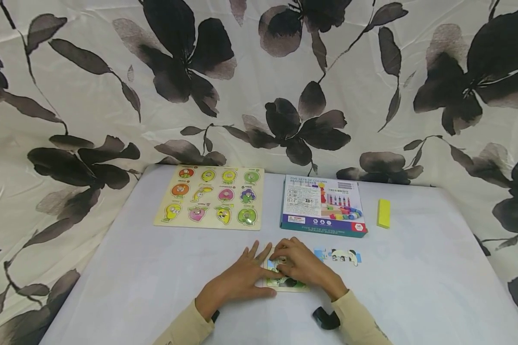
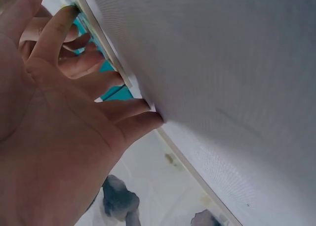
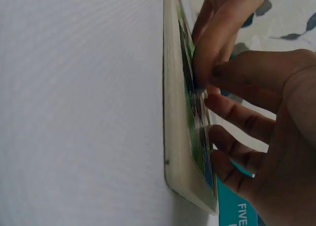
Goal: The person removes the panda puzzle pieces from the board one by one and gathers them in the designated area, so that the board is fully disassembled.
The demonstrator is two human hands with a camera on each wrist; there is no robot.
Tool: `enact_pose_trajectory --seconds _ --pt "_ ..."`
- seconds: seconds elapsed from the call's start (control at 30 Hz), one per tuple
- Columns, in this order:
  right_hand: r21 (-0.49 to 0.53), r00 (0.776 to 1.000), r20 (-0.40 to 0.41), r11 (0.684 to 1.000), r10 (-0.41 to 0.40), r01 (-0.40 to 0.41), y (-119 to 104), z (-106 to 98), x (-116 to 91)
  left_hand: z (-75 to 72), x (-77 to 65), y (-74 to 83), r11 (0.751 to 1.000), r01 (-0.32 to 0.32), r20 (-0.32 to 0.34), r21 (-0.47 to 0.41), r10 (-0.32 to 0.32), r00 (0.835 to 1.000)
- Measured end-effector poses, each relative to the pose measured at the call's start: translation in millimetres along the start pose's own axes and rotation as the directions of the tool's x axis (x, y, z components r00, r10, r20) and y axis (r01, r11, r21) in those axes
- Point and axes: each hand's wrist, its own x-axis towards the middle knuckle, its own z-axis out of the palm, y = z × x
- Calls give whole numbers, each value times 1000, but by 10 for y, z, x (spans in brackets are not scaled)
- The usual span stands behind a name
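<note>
A small wooden jigsaw board [image 1: 291, 289] with a black, white and green picture lies flat in front of me. My left hand [image 1: 246, 273] has its fingers spread at the board's left side, the thumb along the near corner and the index finger reaching onto the picture. My right hand [image 1: 301, 263] arches over the upper part of the board. Its fingertips rest on the pieces in the right wrist view, and no loose piece shows between them. Right of the board lie a panda puzzle piece [image 1: 344, 256] and a blue piece [image 1: 321, 253].
Behind on the left lies a wooden fruit puzzle board [image 1: 211, 224]. A boxed bead set [image 1: 323, 206] sits at the back centre-right, with a yellow block [image 1: 383, 213] beside it. A black object [image 1: 325, 318] lies by the right sleeve. Floral cloth hangs behind the table.
</note>
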Motion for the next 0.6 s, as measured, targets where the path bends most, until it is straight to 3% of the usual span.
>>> enact_pose_trajectory --seconds 0.6 --pt "160 1000 18 987 2 -5 61 -36 -46 2 -10 -8 1000 5 3 7 -5 1000"
